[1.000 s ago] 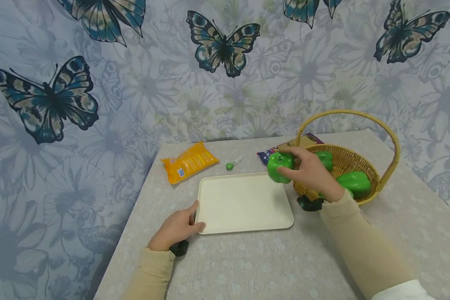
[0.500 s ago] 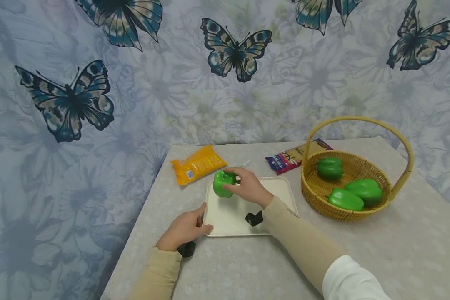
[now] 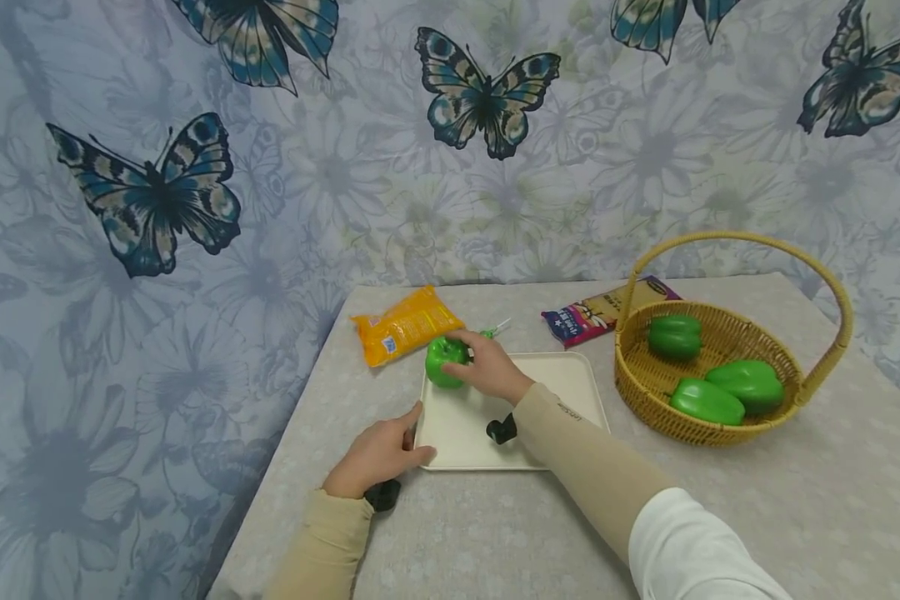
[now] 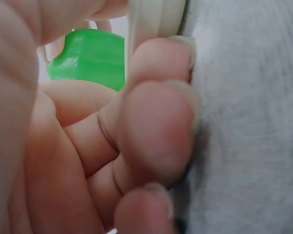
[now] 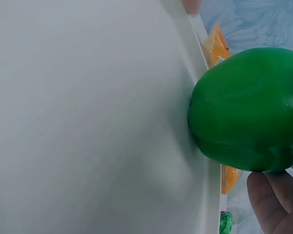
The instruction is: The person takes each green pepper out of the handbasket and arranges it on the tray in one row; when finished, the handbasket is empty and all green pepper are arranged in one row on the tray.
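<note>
Head view: green pepper (image 3: 439, 364) in the right grip (image 3: 495, 367)

The right grip grasps the pepper between thumb and fingers at the far left corner of a cream tray (image 3: 457, 429); whether pepper and tray touch, I cannot tell. The left grip (image 3: 378, 457) holds the tray's near left corner, fingers curled at its edge. On the worktop (image 3: 450, 542), an orange packet (image 3: 408, 325) lies just beyond the pepper, and a lollipop (image 3: 489, 333) behind the tray. To the right, a wicker basket (image 3: 660, 412) contains three more green peppers (image 3: 746, 385).
</note>
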The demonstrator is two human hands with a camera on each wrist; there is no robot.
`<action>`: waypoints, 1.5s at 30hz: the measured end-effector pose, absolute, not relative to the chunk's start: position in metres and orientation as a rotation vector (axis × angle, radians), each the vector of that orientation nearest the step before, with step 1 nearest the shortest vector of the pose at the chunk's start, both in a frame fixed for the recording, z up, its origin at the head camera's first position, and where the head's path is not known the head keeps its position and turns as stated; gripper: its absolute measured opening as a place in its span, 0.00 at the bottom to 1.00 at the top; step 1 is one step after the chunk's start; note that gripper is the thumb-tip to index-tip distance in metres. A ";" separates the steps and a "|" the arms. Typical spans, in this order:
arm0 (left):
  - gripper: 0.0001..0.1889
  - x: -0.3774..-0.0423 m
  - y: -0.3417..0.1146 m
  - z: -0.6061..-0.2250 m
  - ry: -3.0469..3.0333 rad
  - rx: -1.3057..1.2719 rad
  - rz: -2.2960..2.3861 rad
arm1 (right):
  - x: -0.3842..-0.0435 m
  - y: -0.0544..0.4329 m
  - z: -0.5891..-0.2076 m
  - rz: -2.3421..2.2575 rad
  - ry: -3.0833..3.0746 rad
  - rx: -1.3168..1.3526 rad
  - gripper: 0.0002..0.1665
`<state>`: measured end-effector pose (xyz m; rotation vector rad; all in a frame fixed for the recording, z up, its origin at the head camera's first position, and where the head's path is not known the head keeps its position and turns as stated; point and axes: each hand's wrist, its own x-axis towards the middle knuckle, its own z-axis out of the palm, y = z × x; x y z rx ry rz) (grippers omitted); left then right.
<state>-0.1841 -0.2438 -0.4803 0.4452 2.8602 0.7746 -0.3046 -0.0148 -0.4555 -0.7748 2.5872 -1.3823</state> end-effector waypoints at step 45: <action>0.47 -0.186 -0.242 -0.484 2.841 0.384 0.832 | -0.303 0.265 -0.409 -1.679 3.085 -0.055 0.32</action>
